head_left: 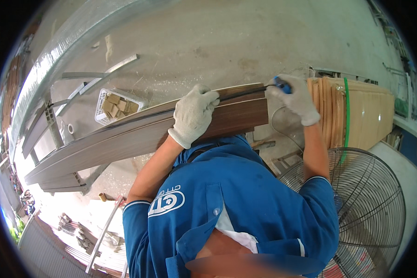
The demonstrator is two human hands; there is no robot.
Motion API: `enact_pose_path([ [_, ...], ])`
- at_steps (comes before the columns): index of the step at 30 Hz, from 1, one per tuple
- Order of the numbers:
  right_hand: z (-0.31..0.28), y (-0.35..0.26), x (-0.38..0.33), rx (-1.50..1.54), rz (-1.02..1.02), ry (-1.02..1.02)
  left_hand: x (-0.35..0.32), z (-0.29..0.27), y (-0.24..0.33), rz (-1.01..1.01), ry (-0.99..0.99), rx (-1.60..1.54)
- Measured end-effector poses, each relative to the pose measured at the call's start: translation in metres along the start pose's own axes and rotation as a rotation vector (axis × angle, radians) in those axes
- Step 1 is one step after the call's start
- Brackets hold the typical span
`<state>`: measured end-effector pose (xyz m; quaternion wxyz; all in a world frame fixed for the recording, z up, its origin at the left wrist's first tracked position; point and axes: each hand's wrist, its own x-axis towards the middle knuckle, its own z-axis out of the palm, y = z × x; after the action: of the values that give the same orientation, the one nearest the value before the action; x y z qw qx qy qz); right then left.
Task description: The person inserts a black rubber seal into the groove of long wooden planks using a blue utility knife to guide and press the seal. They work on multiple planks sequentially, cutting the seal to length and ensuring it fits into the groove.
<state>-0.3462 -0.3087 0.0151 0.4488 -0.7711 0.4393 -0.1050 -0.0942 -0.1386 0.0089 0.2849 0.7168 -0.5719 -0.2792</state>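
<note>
Blue shirt (245,185) — left grip (194,115) curled over brown panels (241,114), hold unclear; right grip (297,98) closed on blue tool (283,85) — slip might scratch panels.

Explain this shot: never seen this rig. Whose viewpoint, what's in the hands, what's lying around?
There is no machine here: a person works with two hands, both in pale gloves. The single picture comes from a wide fisheye camera worn on the head, looking down, so straight edges bend near the rim.

The left hand is on long brown boards, its fingers at a dark strip running along them. The right hand holds a small blue tool by the boards' right end; its exact type is unclear.

On the floor beyond the boards sits a white basket of brown pieces. At right is a wire-caged fan.
</note>
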Motion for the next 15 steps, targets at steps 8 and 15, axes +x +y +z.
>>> enact_pose_path([
  [8,0.034,0.051,-0.002,-0.145,-0.073,0.013,-0.001,0.047,-0.046,0.016,0.012,0.075],
  [15,0.021,0.038,0.005,-0.100,0.050,-0.030,0.011,0.033,-0.037,0.045,0.049,0.184],
])
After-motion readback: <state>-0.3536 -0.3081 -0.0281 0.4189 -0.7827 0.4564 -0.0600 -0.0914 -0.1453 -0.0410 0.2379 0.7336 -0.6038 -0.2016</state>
